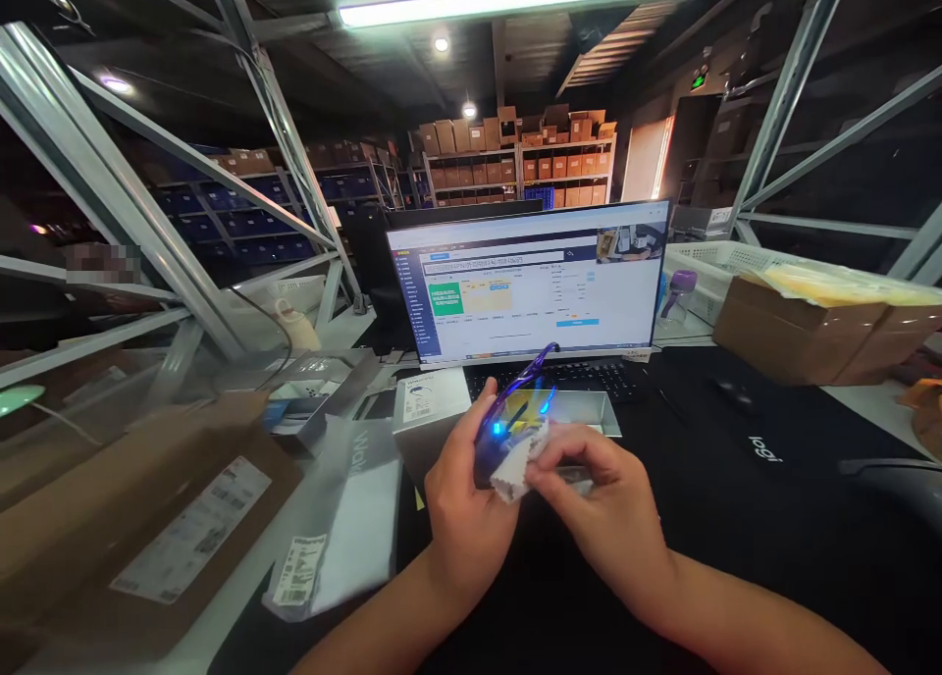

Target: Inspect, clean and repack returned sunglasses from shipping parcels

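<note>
Hands: two, the left hand (471,479) curled around the glasses, the right hand (603,503) pinching a white cloth between thumb and fingers.
Glasses: one pair of purple glasses (524,376), in the left hand, raised over the near middle of the desk, one temple pointing far and right.
Cloth: one white cloth (521,464), against the near part of the glasses; fabric or paper, cannot tell.
Small boxes: two by the hands, a pale printed box (434,400) to the left and an open box (604,412) just beyond the hands.
Plastic bag: one clear bag (360,528), left of the left hand, one printed label on it.
Cardboard at left: one brown carton (242,430), near side, one large label.
Screen: one lit monitor (530,312), far middle.
Keyboard: one keyboard (610,379), before the monitor.
Mouse: one black mouse (732,392), on the right.
Bottle: one purple-capped bottle (681,287), far right.
</note>
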